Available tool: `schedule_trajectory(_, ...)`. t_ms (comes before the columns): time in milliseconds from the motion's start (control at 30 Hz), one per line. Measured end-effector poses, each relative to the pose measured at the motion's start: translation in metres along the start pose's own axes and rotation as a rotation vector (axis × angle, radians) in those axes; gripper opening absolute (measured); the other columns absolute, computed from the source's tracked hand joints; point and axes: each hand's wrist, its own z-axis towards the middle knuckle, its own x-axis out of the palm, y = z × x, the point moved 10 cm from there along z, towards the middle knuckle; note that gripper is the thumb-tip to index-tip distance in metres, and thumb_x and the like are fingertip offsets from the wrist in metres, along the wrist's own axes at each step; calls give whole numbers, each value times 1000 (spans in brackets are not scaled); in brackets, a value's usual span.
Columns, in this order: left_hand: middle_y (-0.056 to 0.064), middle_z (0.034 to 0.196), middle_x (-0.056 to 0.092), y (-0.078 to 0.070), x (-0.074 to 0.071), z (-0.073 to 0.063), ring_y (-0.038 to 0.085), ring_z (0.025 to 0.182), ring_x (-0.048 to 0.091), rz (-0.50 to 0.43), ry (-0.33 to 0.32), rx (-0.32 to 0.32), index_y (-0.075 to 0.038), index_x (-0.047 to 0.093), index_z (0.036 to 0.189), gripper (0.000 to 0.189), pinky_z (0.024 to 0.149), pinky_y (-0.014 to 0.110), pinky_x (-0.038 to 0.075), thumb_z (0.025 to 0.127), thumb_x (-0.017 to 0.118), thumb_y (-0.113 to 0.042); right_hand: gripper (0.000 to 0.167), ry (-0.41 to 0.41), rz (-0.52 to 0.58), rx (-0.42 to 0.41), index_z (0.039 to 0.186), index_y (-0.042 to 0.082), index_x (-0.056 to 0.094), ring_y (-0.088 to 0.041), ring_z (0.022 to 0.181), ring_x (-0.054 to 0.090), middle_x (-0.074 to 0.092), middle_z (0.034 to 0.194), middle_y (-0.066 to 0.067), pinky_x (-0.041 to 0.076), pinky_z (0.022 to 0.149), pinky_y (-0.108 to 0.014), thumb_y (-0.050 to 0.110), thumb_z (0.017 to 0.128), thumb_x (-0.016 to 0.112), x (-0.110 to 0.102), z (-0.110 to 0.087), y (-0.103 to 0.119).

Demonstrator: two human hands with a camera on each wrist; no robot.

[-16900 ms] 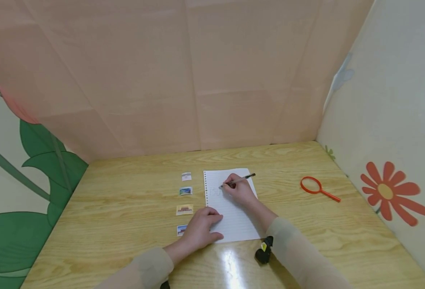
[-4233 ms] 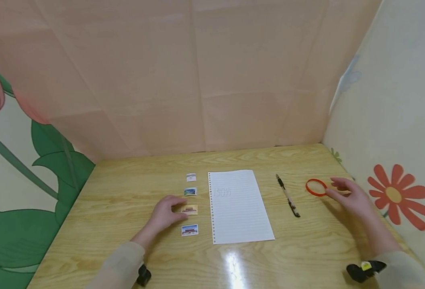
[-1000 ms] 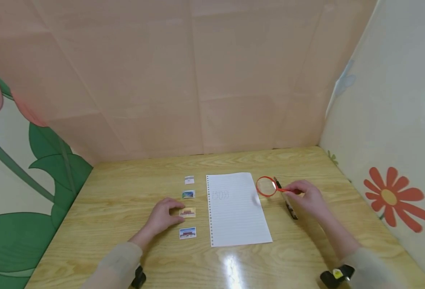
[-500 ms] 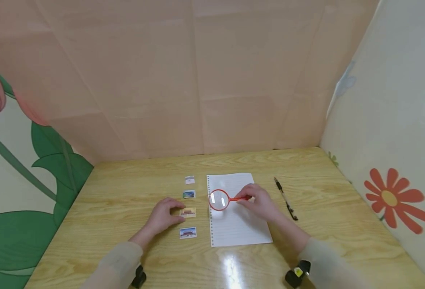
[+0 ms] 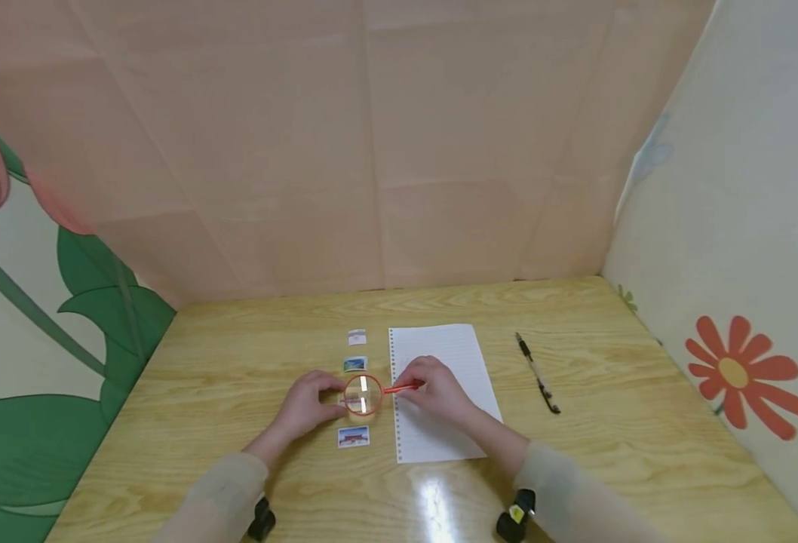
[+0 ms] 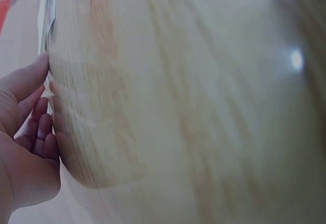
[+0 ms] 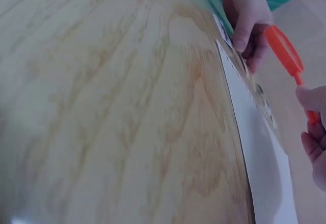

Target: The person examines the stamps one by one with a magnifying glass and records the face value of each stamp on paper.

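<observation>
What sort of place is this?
Probably an indoor tabletop nook, perhaps in a child-friendly room, though the views don't settle that. A wood-grain table stands before a creased pinkish-tan sheet, and the right-hand wall bears a big orange-red cartoon flower.

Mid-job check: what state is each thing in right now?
Magnifier, held, raised.
Right hand, gripping the Magnifier.
Left hand, at the Third stamp's left edge.
Top stamp, uncovered.
Second stamp, uncovered.
Third stamp, partly hidden by the Magnifier.
Bottom stamp, uncovered.
Paper, partly hidden by the Right hand.
Pen, lying unheld.
</observation>
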Motion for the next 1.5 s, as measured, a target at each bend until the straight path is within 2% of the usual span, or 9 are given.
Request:
schedule_trajectory(133, 4, 105, 67, 1, 0, 0, 28, 104, 60, -4, 1, -26, -8, 75, 102, 35, 98, 49, 43, 69, 89, -8, 14, 5, -7, 34, 83, 13, 76, -11, 82, 55, 65, 84, 6, 48, 72, -25, 2, 78, 82, 7, 2, 1)
schedule_trajectory(433, 4, 102, 66, -4, -3, -1, 28, 100, 60, 14, -7, 25, -6, 75, 101, 35, 95, 49, 45, 68, 89, -8, 15, 15, -16, 74, 83, 15, 75, -10, 81, 53, 63, 84, 10, 47, 72, -25, 3, 78, 81, 15, 0, -2)
schedule_trajectory(633, 5, 102, 67, -3, -2, 0, 28, 101, 61, 19, -5, 28, -7, 76, 100, 34, 96, 48, 45, 69, 88, -8, 15, 21, -3, 83, 84, 14, 75, -10, 80, 54, 63, 83, 9, 47, 72, -25, 2, 78, 81, 15, -1, -1)
schedule_trajectory(1500, 3, 104, 67, 0, 0, 0, 27, 104, 60, -5, 11, -36, -10, 75, 100, 32, 99, 49, 43, 70, 89, -9, 15, -4, 26, 102, 82, 15, 75, -9, 78, 54, 63, 81, 10, 46, 69, -24, 2, 77, 82, 12, -4, -7)
